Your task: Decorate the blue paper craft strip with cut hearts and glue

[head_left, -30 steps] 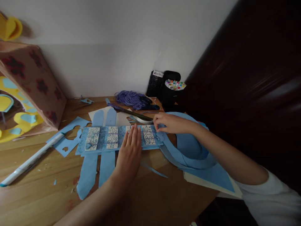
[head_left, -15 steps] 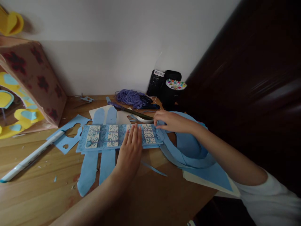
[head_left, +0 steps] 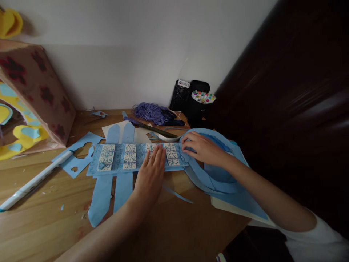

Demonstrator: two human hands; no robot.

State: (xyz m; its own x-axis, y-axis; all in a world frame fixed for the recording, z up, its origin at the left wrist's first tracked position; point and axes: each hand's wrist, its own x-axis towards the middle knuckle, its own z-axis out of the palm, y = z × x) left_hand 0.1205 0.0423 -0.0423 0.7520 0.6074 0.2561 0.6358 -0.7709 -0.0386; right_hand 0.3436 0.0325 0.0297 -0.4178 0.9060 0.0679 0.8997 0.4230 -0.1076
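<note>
A blue paper strip (head_left: 141, 151) covered in swirling drawn patterns lies across the table, with several white patterned rectangles (head_left: 130, 156) along it. Flat on the strip rests my left hand (head_left: 150, 171), fingers stretched out together, partly covering one rectangle. My right hand (head_left: 200, 147) has curled fingers at the strip's right end; whatever is between the fingertips is hidden. Beneath that hand sits a round blue paper form (head_left: 218, 187) with curved bands. Two blue tabs (head_left: 100, 200) stick out from under the strip toward me.
At left lie a white marker (head_left: 35, 182), a blue paper offcut (head_left: 79, 162) and a flower-painted box (head_left: 51, 94). Behind the strip are a dark brush-like stick (head_left: 155, 131), purple yarn (head_left: 149, 112) and a black case of markers (head_left: 200, 105). Blue sheets (head_left: 245, 205) lie near the right edge.
My right hand has shifted slightly right and down, its fingers still curled at the strip's end. The left hand stays flat on the strip. The whole view has moved a little.
</note>
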